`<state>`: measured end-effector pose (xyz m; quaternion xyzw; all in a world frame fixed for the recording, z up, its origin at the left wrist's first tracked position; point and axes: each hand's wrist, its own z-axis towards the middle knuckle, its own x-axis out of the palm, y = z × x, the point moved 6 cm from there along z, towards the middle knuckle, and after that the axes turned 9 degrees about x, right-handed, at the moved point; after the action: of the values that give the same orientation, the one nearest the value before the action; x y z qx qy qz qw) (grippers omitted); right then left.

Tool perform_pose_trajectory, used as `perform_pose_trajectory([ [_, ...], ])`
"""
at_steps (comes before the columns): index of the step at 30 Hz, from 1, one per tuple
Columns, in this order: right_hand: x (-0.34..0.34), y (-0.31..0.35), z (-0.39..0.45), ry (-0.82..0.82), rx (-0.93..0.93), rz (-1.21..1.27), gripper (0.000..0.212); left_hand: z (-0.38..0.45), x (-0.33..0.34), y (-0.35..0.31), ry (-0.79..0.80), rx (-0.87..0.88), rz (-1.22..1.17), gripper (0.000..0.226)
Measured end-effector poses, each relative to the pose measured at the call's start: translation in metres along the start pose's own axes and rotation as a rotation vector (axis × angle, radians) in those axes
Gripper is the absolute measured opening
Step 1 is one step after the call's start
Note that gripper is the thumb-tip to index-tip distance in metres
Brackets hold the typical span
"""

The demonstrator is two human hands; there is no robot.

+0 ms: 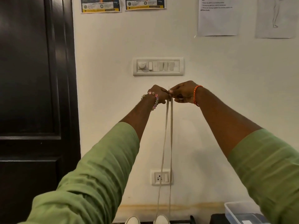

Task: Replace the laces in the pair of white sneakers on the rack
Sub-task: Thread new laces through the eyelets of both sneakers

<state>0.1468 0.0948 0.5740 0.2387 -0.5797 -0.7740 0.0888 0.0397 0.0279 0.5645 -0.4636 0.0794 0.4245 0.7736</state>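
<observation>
Both arms are stretched out and up in front of the wall. My left hand [159, 94] and my right hand [183, 92] meet at chest height and pinch the two ends of a pale beige lace [169, 120] together. The lace hangs down in two long strands to the right one of two white sneakers [161, 219], whose toe shows at the bottom edge. The toe of the other white sneaker [133, 220] shows just left of it. How the lace joins the shoe is cut off by the frame.
A dark door [32, 94] fills the left side. On the wall are a switch panel [158, 66], a socket [161, 177] and taped papers [217, 16]. A clear plastic box [242, 212] sits at the bottom right beside a dark rack edge [182, 221].
</observation>
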Motion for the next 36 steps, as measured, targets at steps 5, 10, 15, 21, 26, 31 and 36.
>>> perform_pose_trajectory([
  [5,0.0,-0.014,-0.012,-0.032,0.008,0.056,0.006,-0.027,0.002,-0.001,-0.039,-0.014,-0.172,0.017],
  [10,0.009,-0.075,-0.022,-0.065,0.121,0.254,0.014,-0.047,0.005,0.07,-0.064,-0.194,-0.137,0.01],
  [15,0.033,-0.188,-0.025,-0.107,0.255,0.035,0.014,-0.087,0.036,0.171,0.093,-0.316,0.105,0.019],
  [21,0.08,-0.332,-0.036,-0.01,0.467,-0.078,0.01,-0.151,0.095,0.286,0.181,-0.464,0.108,0.023],
  [26,0.111,-0.443,-0.046,0.033,0.635,-0.15,0.008,-0.199,0.157,0.36,0.33,-0.594,0.158,0.029],
  [31,0.128,-0.532,-0.044,0.003,0.728,-0.315,0.01,-0.242,0.235,0.413,0.474,-0.73,0.106,0.047],
  [36,0.149,-0.589,-0.031,0.114,0.774,-0.359,0.013,-0.253,0.275,0.458,0.412,-0.85,0.038,0.048],
])
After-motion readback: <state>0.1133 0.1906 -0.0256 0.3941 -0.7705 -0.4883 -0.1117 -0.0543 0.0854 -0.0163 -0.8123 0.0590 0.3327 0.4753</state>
